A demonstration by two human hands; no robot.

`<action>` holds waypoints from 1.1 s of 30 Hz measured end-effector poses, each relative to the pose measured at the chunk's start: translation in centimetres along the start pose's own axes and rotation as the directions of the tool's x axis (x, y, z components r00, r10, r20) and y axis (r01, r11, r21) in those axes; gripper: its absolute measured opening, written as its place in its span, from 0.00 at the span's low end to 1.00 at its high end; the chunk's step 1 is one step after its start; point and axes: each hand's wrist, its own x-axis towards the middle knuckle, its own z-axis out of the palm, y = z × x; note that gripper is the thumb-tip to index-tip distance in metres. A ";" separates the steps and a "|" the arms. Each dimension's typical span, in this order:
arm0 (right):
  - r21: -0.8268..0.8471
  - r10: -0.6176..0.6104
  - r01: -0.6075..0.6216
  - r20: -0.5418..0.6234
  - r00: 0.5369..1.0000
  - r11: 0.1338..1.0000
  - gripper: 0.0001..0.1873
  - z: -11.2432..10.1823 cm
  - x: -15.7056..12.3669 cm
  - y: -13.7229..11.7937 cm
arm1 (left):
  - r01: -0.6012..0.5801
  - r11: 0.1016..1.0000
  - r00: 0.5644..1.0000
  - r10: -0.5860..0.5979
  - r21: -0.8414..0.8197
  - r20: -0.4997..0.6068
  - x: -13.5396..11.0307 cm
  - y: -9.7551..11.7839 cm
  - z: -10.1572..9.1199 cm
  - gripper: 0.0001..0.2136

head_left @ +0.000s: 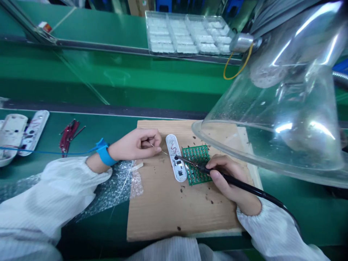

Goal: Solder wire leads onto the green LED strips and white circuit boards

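White smock sleeves [54,206] fill the bottom of the view. What lies between them?

A white plastic housing [176,170] with a small circuit board [178,163] set into it, lying on a wooden board [163,217]. I'll place everything else from that housing.

And the hands?

Left hand [134,145] is just left of the housing, its fingers [154,139] pinched shut on a thin wire [157,149]. Right hand [225,177] is just right of it, with fingers [214,168] wrapped firmly round a soldering iron [239,185], whose tip sits over the circuit board.

What step is in hand?

Wire and iron are both brought to one spot on the circuit board, and that spot calls for steady fingers on both sides.

What's hard to see?

Whether wire or tip actually touches the circuit board: both are too fine to tell. The right hand partly covers a green PCB panel [197,163] beside the housing, and a clear plastic dome [272,108] beyond it runs out of frame.
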 end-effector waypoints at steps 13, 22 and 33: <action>-0.024 -0.039 0.038 -0.020 0.999 0.999 0.05 0.1 0.7 -0.8 | -0.012 1.000 1.000 0.012 0.028 -0.006 0.1 -0.1 0.0 0.08; -0.012 0.019 -0.019 0.006 1.000 1.000 0.06 0.0 -0.4 0.3 | -0.015 1.000 1.000 0.015 0.013 0.002 0.0 0.0 0.1 0.08; 0.058 0.037 -0.037 0.010 0.999 0.998 0.08 0.1 -0.1 0.0 | 0.018 0.999 1.000 -0.018 0.045 0.004 0.0 -0.3 0.0 0.08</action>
